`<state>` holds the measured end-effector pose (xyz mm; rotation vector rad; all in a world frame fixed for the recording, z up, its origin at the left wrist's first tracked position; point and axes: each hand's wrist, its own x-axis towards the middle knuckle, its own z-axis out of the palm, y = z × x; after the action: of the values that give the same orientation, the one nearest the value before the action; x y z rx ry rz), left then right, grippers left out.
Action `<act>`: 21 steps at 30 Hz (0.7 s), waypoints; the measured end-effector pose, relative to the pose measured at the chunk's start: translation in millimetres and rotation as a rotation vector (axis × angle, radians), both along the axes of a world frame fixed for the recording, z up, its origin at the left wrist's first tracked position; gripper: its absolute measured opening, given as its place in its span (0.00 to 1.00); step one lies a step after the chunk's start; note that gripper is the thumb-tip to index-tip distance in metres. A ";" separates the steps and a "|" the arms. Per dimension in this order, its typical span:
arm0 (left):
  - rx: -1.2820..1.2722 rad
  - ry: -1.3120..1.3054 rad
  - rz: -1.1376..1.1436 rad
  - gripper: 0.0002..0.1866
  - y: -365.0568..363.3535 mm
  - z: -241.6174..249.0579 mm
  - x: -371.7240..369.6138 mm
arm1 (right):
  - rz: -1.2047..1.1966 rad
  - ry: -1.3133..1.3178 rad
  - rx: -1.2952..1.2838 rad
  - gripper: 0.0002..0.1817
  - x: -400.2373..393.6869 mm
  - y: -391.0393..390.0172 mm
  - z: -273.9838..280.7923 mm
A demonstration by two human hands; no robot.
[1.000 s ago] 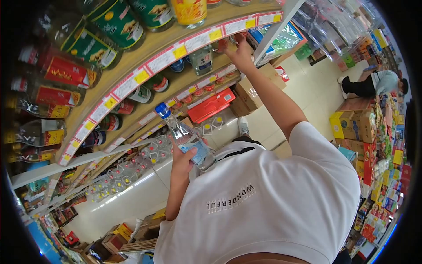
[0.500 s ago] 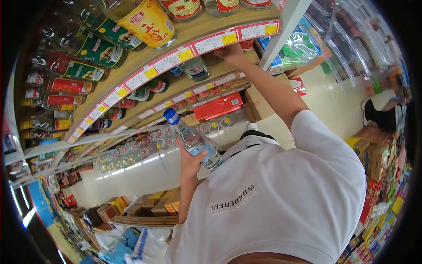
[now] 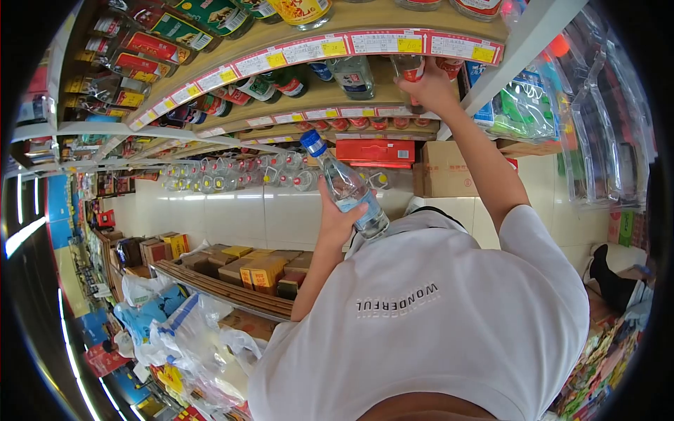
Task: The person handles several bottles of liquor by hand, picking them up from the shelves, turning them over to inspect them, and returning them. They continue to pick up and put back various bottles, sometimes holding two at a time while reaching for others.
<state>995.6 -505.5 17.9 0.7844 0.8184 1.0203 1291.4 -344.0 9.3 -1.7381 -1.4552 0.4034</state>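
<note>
My left hand (image 3: 338, 221) is closed round a clear glass bottle (image 3: 344, 184) with a blue cap and a pale blue label. That bottle leans, cap to the upper left, in front of my shirt. My right hand (image 3: 434, 90) reaches to the lower shelf, its fingers round a clear bottle (image 3: 408, 68) with a red and white label. The top of this second bottle is hidden under the upper shelf's price strip. Beside it on the shelf stand another red-labelled bottle (image 3: 449, 66) and a large clear bottle (image 3: 352, 77) with a dark label.
Price tags (image 3: 337, 46) line the upper shelf edge, and a white post (image 3: 519, 59) rises at the shelf's right end. Below are a red box (image 3: 375, 153), a cardboard carton (image 3: 447, 170) and several plastic jugs (image 3: 281, 172). Plastic bags (image 3: 203, 337) lie at lower left; a person's foot (image 3: 605, 281) shows at right.
My right hand, earlier partly hidden under the upper shelf, now shows with a red-and-white-labelled bottle in it. The view has shifted; my left hand still holds the blue-capped bottle.
</note>
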 end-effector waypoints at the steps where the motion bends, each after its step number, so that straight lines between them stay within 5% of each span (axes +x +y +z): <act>1: 0.012 0.000 -0.013 0.43 1.6 -0.3 2.7 | 0.021 0.026 -0.062 0.42 1.1 -9.4 11.1; 17: -0.014 0.090 -0.238 0.38 73.5 -26.3 67.9 | -0.017 0.163 -0.450 0.42 22.3 -153.7 -3.8; 21: 0.031 0.152 -0.257 0.35 96.2 -15.4 107.3 | -0.030 0.257 -0.333 0.39 19.6 -198.9 -14.1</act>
<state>1102.9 -409.3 2.5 0.9754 0.8088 0.7525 1311.0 -542.9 -4.8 -1.8807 -1.2267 0.8600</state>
